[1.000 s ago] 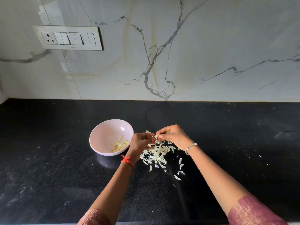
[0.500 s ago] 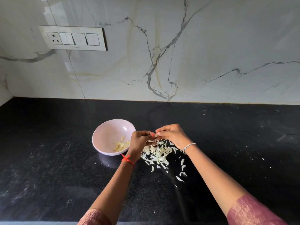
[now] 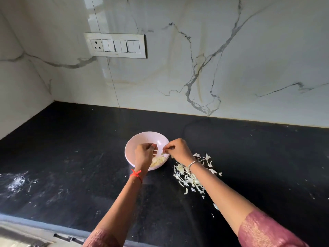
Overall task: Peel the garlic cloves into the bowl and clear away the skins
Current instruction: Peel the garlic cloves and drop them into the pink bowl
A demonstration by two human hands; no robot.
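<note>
A pale pink bowl stands on the black counter with several peeled garlic cloves in its bottom. Both hands hover over the bowl. My left hand is curled over the bowl's middle; what it holds is hidden. My right hand is over the bowl's right rim, its fingertips pinching a small pale garlic clove. A heap of white garlic skins lies on the counter right of the bowl, partly under my right forearm.
A marble wall with a switch panel backs the counter. White flecks and smears mark the counter at the left. Stray skin bits lie near the right forearm. The counter's front edge runs along the bottom left.
Both hands have moved left from above the skin heap to above the bowl. The view has swung left, so bowl and heap sit farther right.
</note>
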